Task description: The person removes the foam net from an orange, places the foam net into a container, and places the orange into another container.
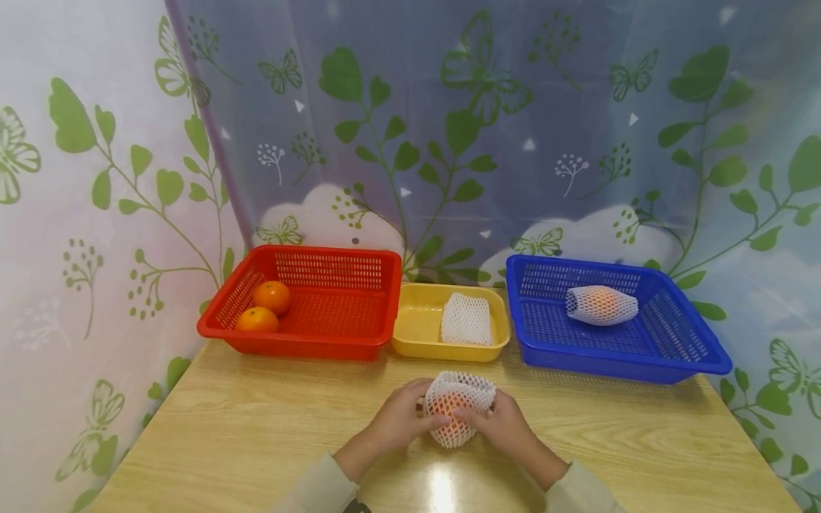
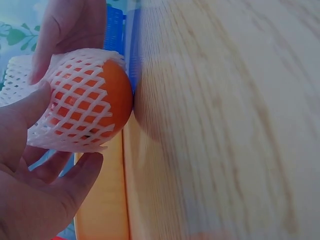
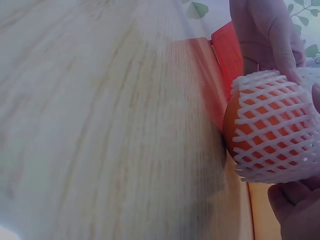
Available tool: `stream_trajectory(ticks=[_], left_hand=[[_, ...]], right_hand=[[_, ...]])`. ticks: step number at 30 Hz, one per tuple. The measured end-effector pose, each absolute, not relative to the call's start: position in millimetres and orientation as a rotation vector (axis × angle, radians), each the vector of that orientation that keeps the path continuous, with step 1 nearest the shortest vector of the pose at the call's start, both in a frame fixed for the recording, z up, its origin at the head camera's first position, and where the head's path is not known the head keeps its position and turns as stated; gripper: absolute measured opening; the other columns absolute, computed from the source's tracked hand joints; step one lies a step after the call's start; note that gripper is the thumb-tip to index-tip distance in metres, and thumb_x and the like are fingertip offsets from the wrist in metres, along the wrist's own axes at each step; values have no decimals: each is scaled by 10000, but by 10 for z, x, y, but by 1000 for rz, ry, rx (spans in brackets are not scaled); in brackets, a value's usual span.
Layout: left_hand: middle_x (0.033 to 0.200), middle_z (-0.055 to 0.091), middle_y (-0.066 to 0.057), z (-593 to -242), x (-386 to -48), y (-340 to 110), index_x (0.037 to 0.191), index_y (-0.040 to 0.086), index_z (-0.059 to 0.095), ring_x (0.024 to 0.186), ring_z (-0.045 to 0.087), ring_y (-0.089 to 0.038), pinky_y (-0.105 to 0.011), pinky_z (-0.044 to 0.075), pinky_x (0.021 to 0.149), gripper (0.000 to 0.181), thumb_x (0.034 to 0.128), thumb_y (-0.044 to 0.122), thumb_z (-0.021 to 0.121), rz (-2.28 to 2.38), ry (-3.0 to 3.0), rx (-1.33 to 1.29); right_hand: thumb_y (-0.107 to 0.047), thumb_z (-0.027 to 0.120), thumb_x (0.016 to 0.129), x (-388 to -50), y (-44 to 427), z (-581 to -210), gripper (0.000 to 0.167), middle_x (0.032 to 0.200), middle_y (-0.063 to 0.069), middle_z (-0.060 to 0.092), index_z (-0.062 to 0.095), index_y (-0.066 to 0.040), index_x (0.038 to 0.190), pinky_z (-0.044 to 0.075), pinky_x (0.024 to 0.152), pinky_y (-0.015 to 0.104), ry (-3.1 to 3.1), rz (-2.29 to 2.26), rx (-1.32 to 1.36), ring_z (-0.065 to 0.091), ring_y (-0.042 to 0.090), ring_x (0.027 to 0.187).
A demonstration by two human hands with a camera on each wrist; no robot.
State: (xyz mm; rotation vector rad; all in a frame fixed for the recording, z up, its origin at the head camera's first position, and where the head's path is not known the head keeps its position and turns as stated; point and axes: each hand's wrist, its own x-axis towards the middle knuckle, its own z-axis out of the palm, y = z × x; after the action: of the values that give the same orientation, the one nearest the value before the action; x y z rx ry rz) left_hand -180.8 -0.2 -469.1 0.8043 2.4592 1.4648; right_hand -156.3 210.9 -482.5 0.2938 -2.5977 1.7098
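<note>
An orange point(image 2: 120, 97) in a white foam net point(image 1: 452, 413) rests on the table in front of the yellow tray. Its lower end sticks out bare of the net in both wrist views, and the net's loose part rises above the fruit. My left hand point(image 1: 400, 418) grips the netted fruit from the left, thumb on the near side. From the right my right hand point(image 1: 508, 426) holds it the same way, thumb across the net. In the right wrist view the net point(image 3: 275, 125) covers most of the fruit.
A red basket point(image 1: 301, 348) at the left holds two oranges point(image 1: 258, 320). The yellow tray point(image 1: 442, 351) in the middle holds white foam nets point(image 1: 467, 319). At the right, a blue basket point(image 1: 603, 363) contains a netted fruit point(image 1: 601, 306). A patterned curtain hangs behind.
</note>
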Motion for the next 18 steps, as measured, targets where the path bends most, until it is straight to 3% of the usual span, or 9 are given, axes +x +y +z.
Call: stream_trajectory(ticks=[5,11,18], left_hand=[[1274,601,-79,-4706,-1814,-4,1217,90,656,1168,570,-252,-256,520,894,392,855,206,749,1499,2488,785],[1140,666,-69,-4718,-1825,-17,1102,50,710,1081,615,-229,-332,528,913,263,865,161,740,1558,2556,812],[1131,669,-58,-4707,-1830,-15,1126,51,697,1062,623,-212,-322,526,912,303,863,194,742,1547,2557,779]], right_hand=[[-234,776,833,-1568,2108,-4847,462,1108,90,684,602,-21,1205,511,890,271,-2606,1737,335,640,187,1017],[-217,766,845,-1569,2117,-4861,463,1101,92,678,585,1,1211,518,870,260,-2633,1732,353,642,167,992],[-159,773,834,-1578,2117,-4890,475,1098,115,675,572,29,1221,525,863,274,-2672,1698,300,646,201,983]])
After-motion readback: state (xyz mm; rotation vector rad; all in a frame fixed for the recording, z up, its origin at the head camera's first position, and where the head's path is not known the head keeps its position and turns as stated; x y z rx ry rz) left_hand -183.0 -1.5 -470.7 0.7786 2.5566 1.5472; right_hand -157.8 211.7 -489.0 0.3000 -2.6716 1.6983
